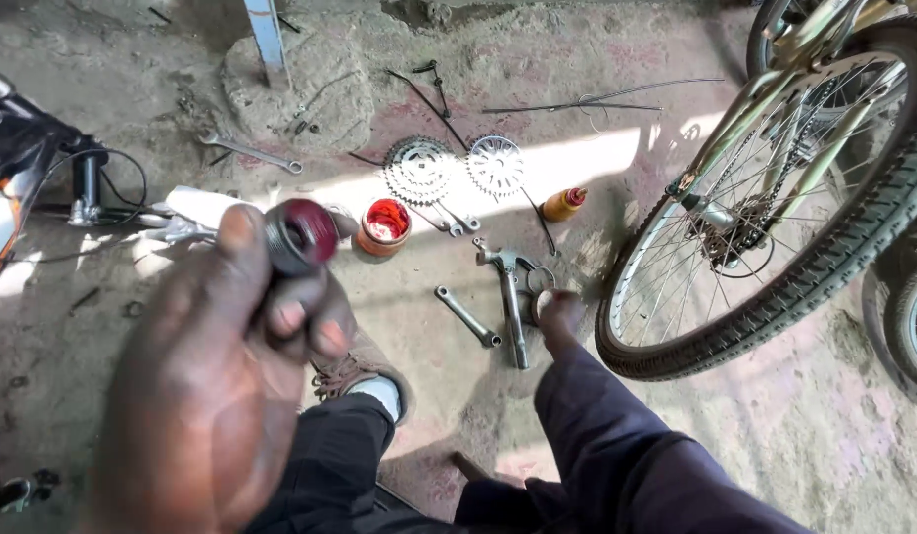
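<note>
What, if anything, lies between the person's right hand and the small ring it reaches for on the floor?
Nothing visible. The right hand reaches down with its fingertips at the small ring, beside the hammer. The left hand holds a dark, red-greased cup-shaped part well clear.

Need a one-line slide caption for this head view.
Left hand holds a red-greased round part; right hand reaches to tools on the concrete floor beside a bicycle wheel.

— What's the ground like?
— A rough, stained concrete floor, partly sunlit.
— And lying on it?
— Two toothed sprockets side by side, an open tub of red grease near them, a small orange bottle, a long spanner, a crank arm, a hammer-like tool, and thin cables farther back.
</note>
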